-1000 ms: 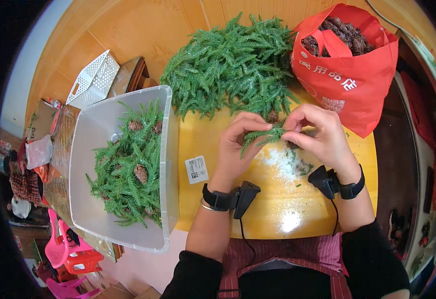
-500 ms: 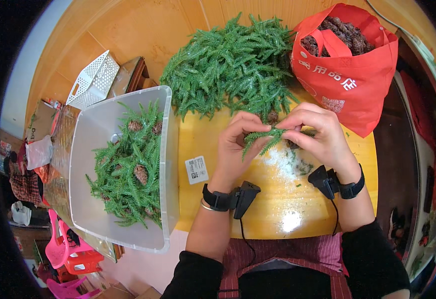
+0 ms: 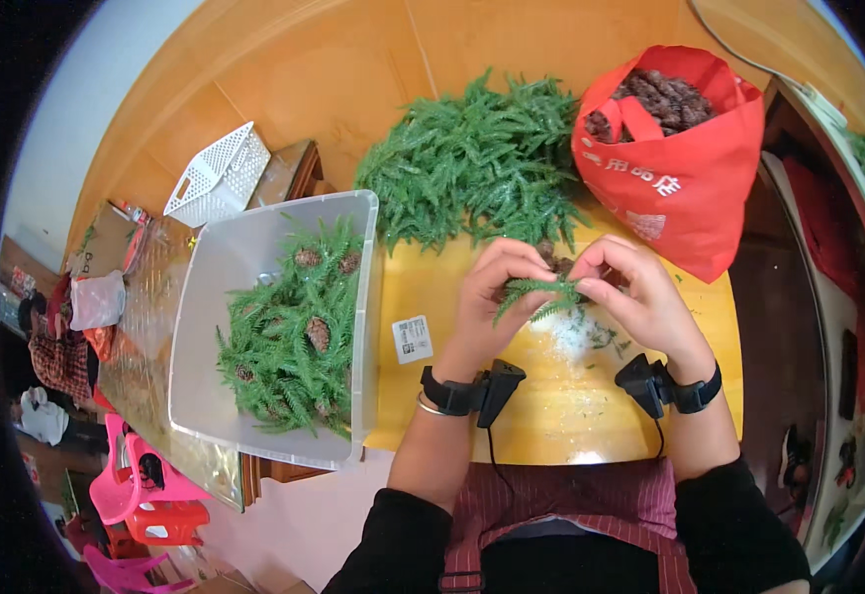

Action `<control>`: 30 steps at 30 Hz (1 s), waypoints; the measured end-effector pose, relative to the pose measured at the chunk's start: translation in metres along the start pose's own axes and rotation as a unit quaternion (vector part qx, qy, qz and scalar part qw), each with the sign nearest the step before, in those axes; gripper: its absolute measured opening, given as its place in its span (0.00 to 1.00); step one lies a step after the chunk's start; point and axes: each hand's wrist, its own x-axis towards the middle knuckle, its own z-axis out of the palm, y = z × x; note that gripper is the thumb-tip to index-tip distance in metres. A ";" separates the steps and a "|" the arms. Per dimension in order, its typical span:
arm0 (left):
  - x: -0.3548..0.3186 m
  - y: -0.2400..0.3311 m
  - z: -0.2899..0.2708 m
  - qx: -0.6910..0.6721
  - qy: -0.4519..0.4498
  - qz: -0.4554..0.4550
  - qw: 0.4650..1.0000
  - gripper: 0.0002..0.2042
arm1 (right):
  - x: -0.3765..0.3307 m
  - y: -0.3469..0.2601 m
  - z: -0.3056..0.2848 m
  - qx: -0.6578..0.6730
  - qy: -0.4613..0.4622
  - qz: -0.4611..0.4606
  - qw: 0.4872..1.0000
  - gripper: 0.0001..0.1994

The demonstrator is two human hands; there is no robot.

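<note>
Looks to me like a home craft setup, not a factory: small yellow wooden table (image 3: 551,416) under my fingers, red cloth shopping bag of pine cones (image 3: 675,178) right of them, pink plastic stools (image 3: 141,490) and white plastic basket (image 3: 217,173) off left.

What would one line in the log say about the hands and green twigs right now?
left hand: pinching green sprig | right hand: pinching same sprig | pine cone between hands | clear bin: finished sprigs | red bag: cones
</note>
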 end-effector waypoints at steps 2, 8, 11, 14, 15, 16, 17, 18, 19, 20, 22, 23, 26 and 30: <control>-0.002 0.015 0.002 0.042 -0.022 0.041 0.998 0.10 | -0.009 -0.011 -0.002 -0.079 -0.009 -0.039 0.996 0.03; -0.003 0.063 0.011 0.095 -0.090 0.116 0.985 0.10 | -0.034 -0.042 -0.010 -0.131 0.000 -0.182 0.975 0.04; -0.011 0.087 0.017 0.100 -0.077 0.108 0.986 0.09 | -0.043 -0.056 -0.014 -0.106 -0.023 -0.145 0.983 0.05; -0.018 0.105 0.025 0.089 -0.097 0.100 0.986 0.10 | -0.052 -0.059 -0.017 -0.075 -0.064 -0.147 0.984 0.07; -0.022 0.107 0.026 0.092 -0.099 0.100 0.986 0.10 | -0.054 -0.060 -0.016 -0.072 -0.063 -0.150 0.984 0.07; -0.027 0.105 0.026 0.084 -0.104 0.101 0.986 0.10 | -0.057 -0.060 -0.014 -0.057 -0.068 -0.130 0.988 0.08; -0.032 0.103 0.027 0.074 -0.110 0.102 0.986 0.11 | -0.059 -0.059 -0.014 -0.041 -0.073 -0.109 0.990 0.09; -0.035 0.103 0.030 0.074 -0.112 0.102 0.986 0.11 | -0.062 -0.056 -0.014 -0.040 -0.072 -0.109 0.991 0.09; -0.038 0.101 0.035 0.071 -0.091 0.086 0.990 0.12 | -0.065 -0.050 -0.015 -0.021 -0.071 -0.078 0.994 0.09; -0.040 0.100 0.038 0.068 -0.070 0.071 0.993 0.12 | -0.068 -0.046 -0.017 -0.002 -0.070 -0.046 0.996 0.09; -0.047 0.100 0.038 0.100 -0.053 0.063 0.992 0.12 | -0.074 -0.042 -0.020 0.019 -0.050 -0.021 0.998 0.09; -0.050 0.100 0.038 0.128 -0.036 0.055 0.990 0.12 | -0.078 -0.037 -0.024 0.037 -0.028 0.006 0.999 0.10; -0.049 0.100 0.043 0.149 -0.007 0.059 0.987 0.11 | -0.107 0.011 -0.050 -0.249 0.040 0.030 0.967 0.16; -0.048 0.100 0.044 0.163 0.013 0.055 0.985 0.11 | -0.139 0.051 -0.044 -0.440 0.024 0.181 0.879 0.24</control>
